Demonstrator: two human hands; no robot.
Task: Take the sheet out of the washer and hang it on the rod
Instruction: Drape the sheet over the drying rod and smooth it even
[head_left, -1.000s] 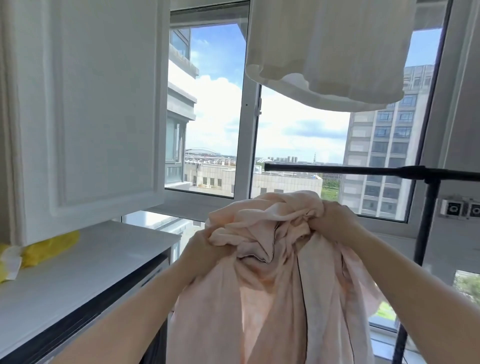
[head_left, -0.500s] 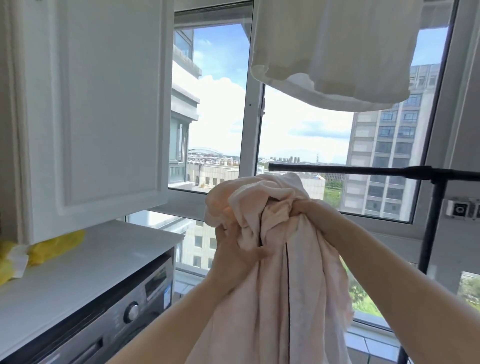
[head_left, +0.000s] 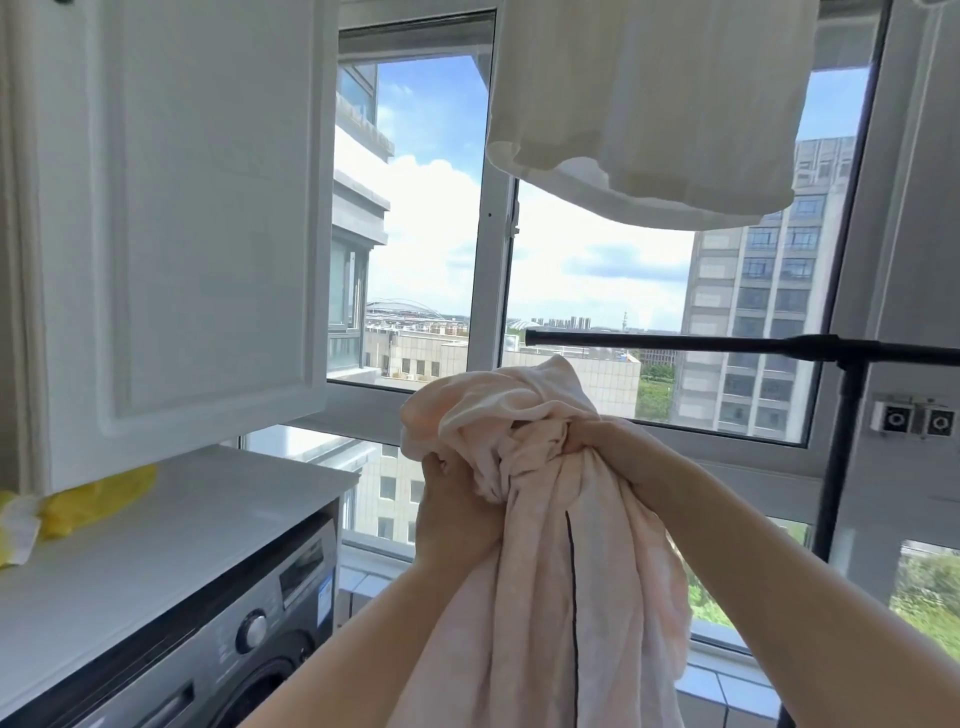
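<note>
A white panelled cabinet door (head_left: 171, 218) is hanging above a white bench (head_left: 171, 525), which is carrying a crumpled yellow cloth (head_left: 98, 499) over the grey front-loading washer (head_left: 244, 634). At centre, the left hand (head_left: 457, 514) and the right hand (head_left: 613, 452) are each keeping a clenched grip on the bunched pale-pink fabric sheet (head_left: 545, 561), just below the black metal rod (head_left: 675, 342). A white garment (head_left: 644, 109) is hanging overhead before the window (head_left: 488, 249).
</note>
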